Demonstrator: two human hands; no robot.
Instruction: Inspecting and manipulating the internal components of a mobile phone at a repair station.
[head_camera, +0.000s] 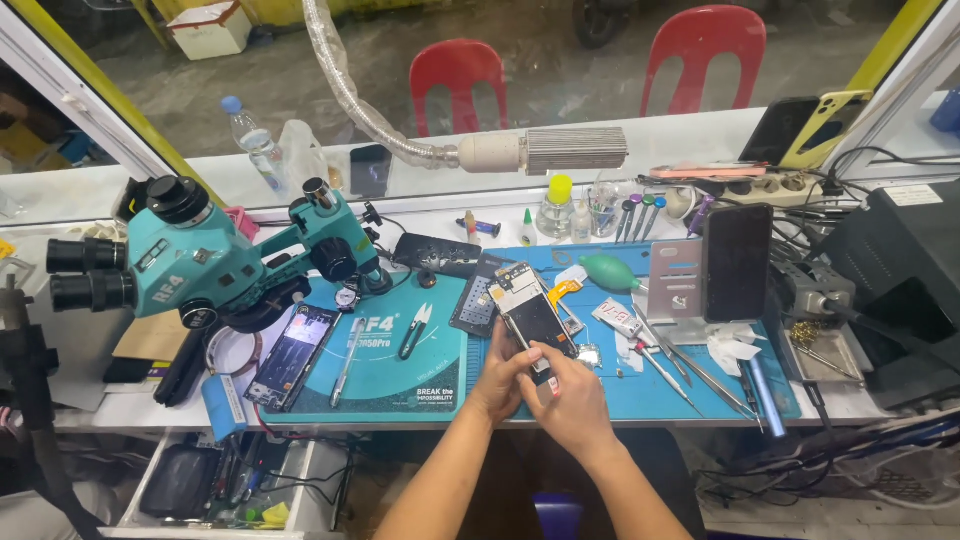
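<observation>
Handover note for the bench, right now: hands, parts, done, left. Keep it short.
Left hand: grips the opened black smartphone with its back cover off from the left, tilted above the blue work mat.
Right hand: on the phone's lower end, fingers pressing near the bottom edge.
Nearby: metal tweezers right of the phone, teal microscope at left.
Done: back is off, internals exposed.
Left: phone not reassembled.

Both forearms were extended forward, converging at centre. Left hand (497, 378) was cupped, fingers curled upward. Right hand (568, 395) was laid alongside it, touching, fingers bent in a pinch.
</observation>
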